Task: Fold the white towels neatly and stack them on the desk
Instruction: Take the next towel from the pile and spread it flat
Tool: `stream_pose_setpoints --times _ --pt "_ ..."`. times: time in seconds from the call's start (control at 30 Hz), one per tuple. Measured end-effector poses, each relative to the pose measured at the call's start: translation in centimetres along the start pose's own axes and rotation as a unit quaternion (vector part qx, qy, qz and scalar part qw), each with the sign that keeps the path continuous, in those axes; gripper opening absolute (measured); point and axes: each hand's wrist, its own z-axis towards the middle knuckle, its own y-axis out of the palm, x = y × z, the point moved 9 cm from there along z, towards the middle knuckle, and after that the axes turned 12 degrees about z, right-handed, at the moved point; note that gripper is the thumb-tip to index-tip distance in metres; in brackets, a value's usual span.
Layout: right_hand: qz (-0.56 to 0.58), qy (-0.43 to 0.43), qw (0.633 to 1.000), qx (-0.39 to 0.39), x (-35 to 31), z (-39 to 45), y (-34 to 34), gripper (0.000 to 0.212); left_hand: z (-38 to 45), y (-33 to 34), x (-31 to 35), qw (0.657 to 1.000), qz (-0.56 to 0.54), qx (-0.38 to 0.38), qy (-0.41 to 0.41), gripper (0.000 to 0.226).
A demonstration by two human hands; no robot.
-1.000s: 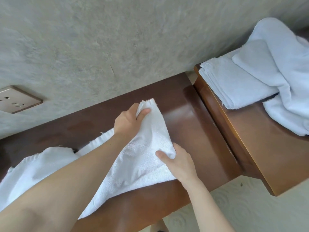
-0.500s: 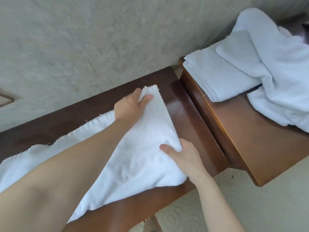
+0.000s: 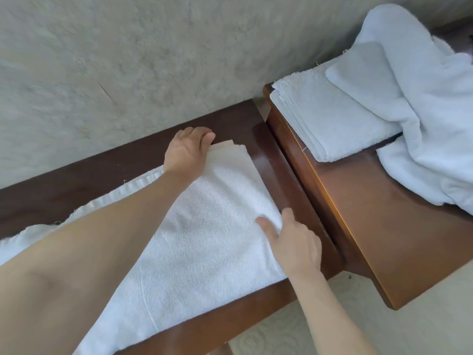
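Note:
A white towel lies spread along the dark brown desk, its right end flat near the desk's right edge. My left hand holds the towel's far right corner with curled fingers, close to the wall. At the near right corner, my right hand pinches the towel, thumb on top. My left forearm hides part of the towel's far edge. A stack of folded white towels rests on the lighter wooden table to the right.
A loose heap of white towels lies behind and beside the folded stack, partly over it. A grey textured wall runs right behind the desk. Pale patterned floor shows below the furniture edges.
Both hands have drawn the towel's end to the right and laid it flat; the bunched end is now spread out. The view has shifted, so the wall socket is out of sight.

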Motion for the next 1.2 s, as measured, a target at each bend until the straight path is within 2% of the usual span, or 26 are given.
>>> stream_pose_setpoints --times 0.13,0.27,0.33,0.5,0.6,0.7,0.77,0.87,1.07,1.2 --pt "-0.018 -0.033 0.997 0.064 -0.6 -0.1 -0.1 0.057 -3.9 -0.8 2.3 0.998 0.031 0.034 0.04 0.051" --pt "0.024 -0.073 0.988 0.132 -0.5 0.1 -0.1 0.041 -7.2 2.3 3.6 0.996 0.041 -0.046 0.06 0.067" --pt "0.044 -0.089 0.982 0.158 -0.6 0.0 -0.4 0.035 -7.0 3.2 3.6 0.996 0.042 -0.057 0.063 0.069" --pt "0.055 -0.082 0.972 0.212 -0.6 -0.2 -0.8 0.04 -4.8 3.2 4.2 0.991 0.044 -0.07 0.101 0.065" --pt "0.042 -0.14 0.961 0.236 -3.4 -1.3 -1.5 0.041 -4.9 3.3 4.6 0.987 0.036 -0.098 0.124 0.072" --pt "0.05 -0.223 0.958 0.172 -8.0 -2.9 0.7 0.046 -6.7 1.5 4.2 0.982 -0.034 -0.106 0.151 0.07" --pt "0.04 -0.246 0.963 0.1 -10.4 -3.7 3.6 0.053 -9.0 0.4 2.3 0.983 0.013 -0.098 0.152 0.066" --pt "0.002 -0.253 0.967 0.029 -11.1 -3.8 7.1 0.059 -13.6 -1.1 -3.0 0.987 0.095 -0.085 0.101 0.064" --pt "0.042 -0.192 0.98 0.035 -12.5 -4.5 7.4 0.071 -24.2 -4.4 -12.9 0.972 0.201 -0.12 0.003 0.065" --pt "0.014 -0.275 0.961 -0.007 -20.0 -9.3 10.7 0.065 -25.8 -3.9 -14.1 0.971 0.203 -0.128 0.012 0.067"
